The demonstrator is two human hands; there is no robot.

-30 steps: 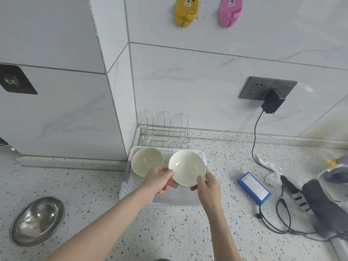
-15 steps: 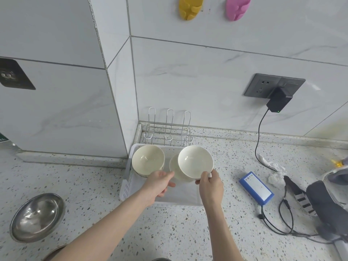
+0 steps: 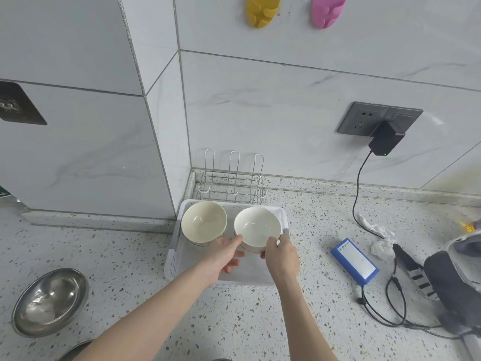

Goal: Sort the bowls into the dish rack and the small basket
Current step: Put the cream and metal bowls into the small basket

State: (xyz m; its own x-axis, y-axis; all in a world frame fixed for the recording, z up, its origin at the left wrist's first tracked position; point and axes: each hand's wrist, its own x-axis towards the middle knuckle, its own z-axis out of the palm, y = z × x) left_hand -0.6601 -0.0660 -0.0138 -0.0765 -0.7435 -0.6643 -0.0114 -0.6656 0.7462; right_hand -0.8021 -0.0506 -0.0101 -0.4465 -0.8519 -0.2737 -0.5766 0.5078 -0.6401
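Note:
Two cream ceramic bowls sit side by side in the white plastic basket (image 3: 173, 252) in the counter corner. The left bowl (image 3: 203, 221) stands free. Both hands are on the right bowl (image 3: 257, 227): my left hand (image 3: 226, 254) touches its near left rim with thumb and fingertips, and my right hand (image 3: 281, 255) pinches its near right rim. Behind the basket stands an empty wire dish rack (image 3: 231, 182). A steel bowl (image 3: 49, 300) lies on the counter at the far left.
A blue battery pack (image 3: 354, 260) with cables lies right of the basket, beside crumpled tissue (image 3: 378, 237) and a dark device (image 3: 453, 285). A charger (image 3: 386, 138) hangs from the wall socket. Another steel rim (image 3: 73, 350) shows at the bottom edge.
The right bowl has come down from its tilted, lifted position into the basket beside the left bowl. Both hands followed it down and stay at its rim.

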